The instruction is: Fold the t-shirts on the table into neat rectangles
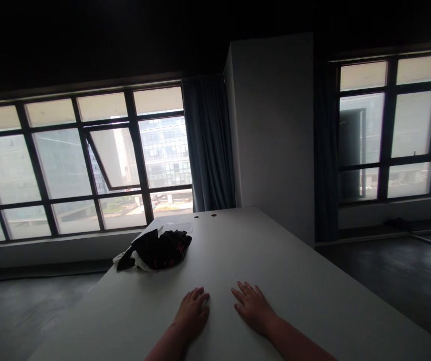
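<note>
My left hand rests on the white table, its fingers slightly bent and a little apart, holding nothing. To its right, my right hand lies palm down on the same surface with its fingers spread, also holding nothing. A gap of bare tabletop separates the two hands. Beyond my left hand, toward the table's left edge, sits a crumpled black cloth with small red marks. Some whitish material shows under it. Neither hand touches the cloth.
Papers lie behind the cloth near the far end. Two small dark holes are in the far tabletop. Past the table stand a blue curtain and a wide pillar. Windows, one pane tilted open, line the wall.
</note>
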Available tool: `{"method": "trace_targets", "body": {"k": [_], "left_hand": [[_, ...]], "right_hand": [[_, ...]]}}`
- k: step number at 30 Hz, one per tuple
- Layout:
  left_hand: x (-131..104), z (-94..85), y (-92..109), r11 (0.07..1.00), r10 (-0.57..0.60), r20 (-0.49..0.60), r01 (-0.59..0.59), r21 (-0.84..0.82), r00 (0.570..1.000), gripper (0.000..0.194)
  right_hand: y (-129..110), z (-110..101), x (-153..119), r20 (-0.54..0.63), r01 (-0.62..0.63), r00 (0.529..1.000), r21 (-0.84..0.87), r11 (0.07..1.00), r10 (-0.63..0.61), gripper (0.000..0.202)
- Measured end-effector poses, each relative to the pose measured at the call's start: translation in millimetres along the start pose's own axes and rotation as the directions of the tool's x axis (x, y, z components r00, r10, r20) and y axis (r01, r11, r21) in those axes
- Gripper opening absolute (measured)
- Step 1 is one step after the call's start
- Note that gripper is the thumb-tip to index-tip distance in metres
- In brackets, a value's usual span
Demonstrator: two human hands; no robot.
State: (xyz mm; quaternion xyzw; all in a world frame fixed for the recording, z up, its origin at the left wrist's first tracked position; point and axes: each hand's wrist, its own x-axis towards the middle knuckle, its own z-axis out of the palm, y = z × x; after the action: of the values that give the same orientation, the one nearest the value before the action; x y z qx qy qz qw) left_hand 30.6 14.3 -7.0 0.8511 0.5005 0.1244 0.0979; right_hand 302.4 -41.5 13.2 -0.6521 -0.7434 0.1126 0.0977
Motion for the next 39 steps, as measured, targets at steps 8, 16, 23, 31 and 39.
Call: {"method": "trace_targets", "body": {"k": [8, 16, 23, 31, 39], "left_hand": [[-1, -1.3, 1, 1.0, -0.008, 0.001, 0.008, -0.005, 1.0, 0.055], [-1, -1.4, 1, 1.0, -0.014, 0.005, 0.014, -0.008, 1.0, 0.055], [2, 3.7, -4, 1.0, 0.008, -0.018, -0.008, 0.018, 1.0, 0.055], [1, 3.1, -2, 1.0, 0.008, -0.017, -0.007, 0.015, 1.0, 0.053], [0, -2.2, 2, 1.0, 0.004, 0.001, -0.004, 0.003, 1.0, 0.054]], "right_hand": [[0, -1, -2, 0.003, 0.001, 1.0, -0.019, 1.0, -0.001, 0.066], [-3, -5, -4, 0.009, -0.011, 1.0, -0.013, 1.0, 0.011, 0.066], [-1, -1, -3, 0.004, 0.001, 1.0, -0.013, 1.0, -0.001, 0.065], [5, 5, 0, -0.003, 0.001, 1.0, -0.001, 1.0, -0.001, 0.065], [3, 1, -2, 0.01, 0.006, 1.0, -0.01, 1.0, -0.006, 0.066]]}}
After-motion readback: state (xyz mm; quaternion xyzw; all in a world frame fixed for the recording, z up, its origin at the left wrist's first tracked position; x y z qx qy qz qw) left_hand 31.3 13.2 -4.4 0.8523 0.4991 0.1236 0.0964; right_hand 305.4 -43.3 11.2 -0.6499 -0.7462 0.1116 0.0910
